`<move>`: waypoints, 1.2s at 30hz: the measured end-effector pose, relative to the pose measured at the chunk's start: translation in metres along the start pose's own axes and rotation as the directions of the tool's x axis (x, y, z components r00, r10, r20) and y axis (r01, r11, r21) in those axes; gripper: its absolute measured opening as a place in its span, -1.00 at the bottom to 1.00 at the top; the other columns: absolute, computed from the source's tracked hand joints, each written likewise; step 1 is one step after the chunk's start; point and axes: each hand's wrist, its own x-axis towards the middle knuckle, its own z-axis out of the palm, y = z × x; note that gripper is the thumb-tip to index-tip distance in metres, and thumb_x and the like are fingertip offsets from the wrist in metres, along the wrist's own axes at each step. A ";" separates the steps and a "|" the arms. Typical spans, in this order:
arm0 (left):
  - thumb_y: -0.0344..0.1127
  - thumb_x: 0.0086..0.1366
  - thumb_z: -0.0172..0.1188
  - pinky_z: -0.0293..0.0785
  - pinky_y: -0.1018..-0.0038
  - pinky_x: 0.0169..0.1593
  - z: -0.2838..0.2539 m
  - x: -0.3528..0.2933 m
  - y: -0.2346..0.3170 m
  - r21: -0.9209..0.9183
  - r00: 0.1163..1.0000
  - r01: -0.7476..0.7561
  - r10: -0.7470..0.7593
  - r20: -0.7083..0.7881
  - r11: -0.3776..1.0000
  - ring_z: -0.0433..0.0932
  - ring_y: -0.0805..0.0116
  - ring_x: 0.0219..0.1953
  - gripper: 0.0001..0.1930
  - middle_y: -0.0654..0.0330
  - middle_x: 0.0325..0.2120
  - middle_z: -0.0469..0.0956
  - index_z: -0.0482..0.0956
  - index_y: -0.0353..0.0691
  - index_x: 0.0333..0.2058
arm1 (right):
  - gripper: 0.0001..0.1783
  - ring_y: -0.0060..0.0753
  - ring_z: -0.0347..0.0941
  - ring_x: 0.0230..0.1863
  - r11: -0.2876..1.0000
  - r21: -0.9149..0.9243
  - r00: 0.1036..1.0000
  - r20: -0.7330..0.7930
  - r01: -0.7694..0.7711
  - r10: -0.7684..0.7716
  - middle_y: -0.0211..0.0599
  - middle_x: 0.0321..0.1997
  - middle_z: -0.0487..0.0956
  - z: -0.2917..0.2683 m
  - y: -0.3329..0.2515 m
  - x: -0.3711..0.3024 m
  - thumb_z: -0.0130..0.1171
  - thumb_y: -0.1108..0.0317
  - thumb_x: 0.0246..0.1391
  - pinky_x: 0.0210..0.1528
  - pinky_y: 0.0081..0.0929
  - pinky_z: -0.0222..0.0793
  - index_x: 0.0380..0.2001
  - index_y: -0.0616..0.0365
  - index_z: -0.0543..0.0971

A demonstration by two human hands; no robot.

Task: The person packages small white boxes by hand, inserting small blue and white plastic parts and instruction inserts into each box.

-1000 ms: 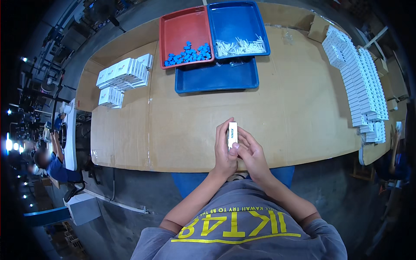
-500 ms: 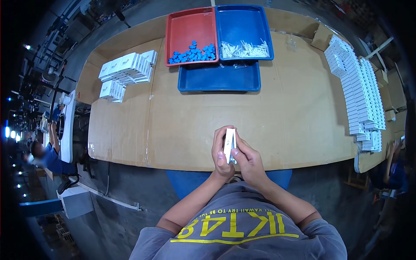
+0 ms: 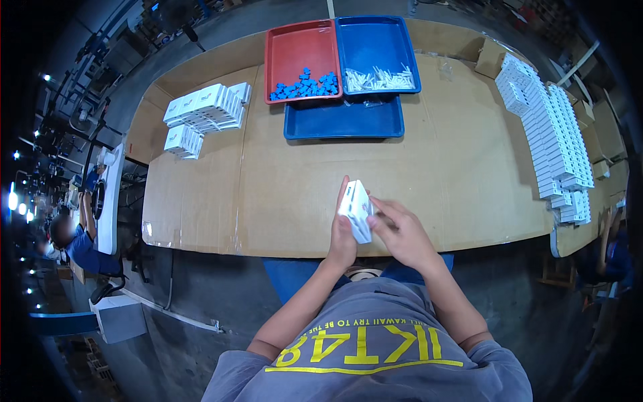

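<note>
Two bare hands at the near edge of a brown desk (image 3: 301,194). The fingers of the left hand (image 3: 343,242) grip a small white box (image 3: 357,209), the thumb lying on its near left part; the box sits tilted between the two hands. The fingers of the right hand (image 3: 410,238) are slightly bent, thumb and forefinger apart, at the right face of the box; slight blur leaves it unclear whether they press on it. Straight beyond the fingers lies a lower blue tray (image 3: 345,122). Farther off stand a red tray (image 3: 301,50), with small blue pieces (image 3: 306,87), and, right of it, an upper blue tray (image 3: 376,43), with slender white pieces (image 3: 380,80). Far left of the fingers: stacked white boxes (image 3: 206,107). Far right: long rows of white boxes (image 3: 556,144).
</note>
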 end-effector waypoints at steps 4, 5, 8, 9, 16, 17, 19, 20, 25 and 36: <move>0.46 0.52 -0.44 0.49 0.24 0.26 -0.005 -0.006 0.012 -0.369 0.939 0.321 -0.343 0.006 0.872 0.56 0.18 0.16 -0.10 0.00 0.15 0.52 0.10 -0.20 0.49 | -0.13 0.19 0.29 0.46 0.882 -0.313 0.904 -0.130 0.352 -0.407 0.09 0.45 0.36 0.008 -0.008 -0.012 0.44 -0.01 0.07 0.41 -0.05 0.32 0.39 0.12 0.43; 0.45 0.52 -0.44 0.51 0.22 0.25 -0.004 -0.010 0.019 -0.407 0.884 0.438 -0.466 0.034 0.801 0.60 0.15 0.13 -0.12 0.01 0.14 0.54 0.17 -0.18 0.45 | -0.13 0.19 0.29 0.46 0.883 -0.311 0.905 -0.129 0.351 -0.406 0.09 0.45 0.36 0.011 -0.004 -0.011 0.44 -0.01 0.07 0.41 -0.05 0.32 0.39 0.12 0.43; 0.44 0.53 -0.40 0.53 0.27 0.24 0.001 -0.024 0.045 -0.406 0.797 0.572 -0.600 0.069 0.713 0.58 0.20 0.17 -0.18 0.06 0.13 0.54 0.28 -0.15 0.36 | -0.07 0.18 0.38 0.37 0.738 -0.360 0.779 -0.049 0.570 -0.625 0.06 0.38 0.44 0.019 0.015 -0.008 0.50 -0.03 -0.06 0.37 0.00 0.35 0.35 0.13 0.47; 0.43 0.53 -0.39 0.54 0.28 0.24 -0.001 -0.030 0.047 -0.398 0.773 0.607 -0.628 0.093 0.688 0.57 0.21 0.18 -0.19 0.08 0.13 0.54 0.29 -0.16 0.33 | -0.07 0.18 0.38 0.37 0.740 -0.355 0.778 -0.052 0.572 -0.626 0.06 0.38 0.44 0.021 0.015 -0.010 0.50 -0.03 -0.06 0.37 0.00 0.35 0.35 0.13 0.47; 0.50 0.48 -0.36 0.61 0.32 0.11 -0.007 -0.065 0.055 -0.405 0.798 0.592 -0.580 0.167 0.697 0.62 0.28 0.08 -0.15 0.09 0.08 0.54 0.30 -0.14 0.33 | -0.04 0.18 0.48 0.31 0.742 -0.153 0.717 -0.191 0.653 -0.670 0.08 0.31 0.54 0.048 0.013 -0.030 0.61 -0.08 -0.21 0.38 0.00 0.36 0.19 0.32 0.55; 0.49 0.49 -0.36 0.62 0.33 0.10 -0.010 -0.071 0.055 -0.395 0.797 0.597 -0.573 0.192 0.698 0.62 0.28 0.08 -0.16 0.08 0.08 0.55 0.31 -0.14 0.33 | -0.02 0.19 0.50 0.30 0.722 -0.157 0.693 -0.207 0.673 -0.691 0.12 0.30 0.54 0.053 0.013 -0.034 0.62 -0.07 -0.22 0.38 -0.02 0.37 0.19 0.35 0.54; 0.49 0.49 -0.35 0.59 0.29 0.16 -0.015 -0.078 0.059 -0.388 0.796 0.601 -0.567 0.212 0.699 0.60 0.24 0.12 -0.16 0.07 0.11 0.53 0.30 -0.15 0.34 | -0.01 0.19 0.52 0.29 0.691 -0.172 0.657 -0.217 0.702 -0.722 0.16 0.29 0.55 0.058 0.013 -0.038 0.63 -0.06 -0.22 0.37 -0.04 0.39 0.19 0.39 0.54; 0.48 0.49 -0.33 0.57 0.26 0.21 -0.017 -0.082 0.061 -0.382 0.791 0.609 -0.566 0.233 0.695 0.59 0.21 0.16 -0.15 0.06 0.14 0.52 0.28 -0.15 0.35 | 0.00 0.18 0.53 0.28 0.689 -0.172 0.652 -0.230 0.704 -0.723 0.19 0.27 0.56 0.063 0.014 -0.042 0.62 -0.06 -0.22 0.35 -0.06 0.41 0.20 0.40 0.54; 0.51 0.47 -0.35 0.56 0.31 0.17 -0.017 -0.094 0.078 -0.383 0.791 0.609 -0.566 0.234 0.694 0.56 0.26 0.16 -0.12 0.07 0.14 0.50 0.22 -0.13 0.40 | 0.01 0.14 0.55 0.27 0.679 -0.179 0.637 -0.241 0.712 -0.732 0.22 0.26 0.56 0.072 0.009 -0.056 0.61 -0.09 -0.20 0.32 -0.12 0.45 0.21 0.43 0.53; 0.36 0.58 -0.39 0.22 0.35 0.42 -0.017 -0.108 0.051 0.062 0.989 0.147 -0.148 0.009 0.987 0.28 0.24 0.41 -0.14 0.06 0.40 0.25 -0.14 -0.18 0.57 | -0.31 0.07 0.26 0.50 0.846 0.184 0.837 -0.352 0.501 -0.420 0.16 0.44 0.37 0.098 -0.006 -0.074 0.01 0.00 0.46 0.52 -0.17 0.11 0.35 0.41 0.39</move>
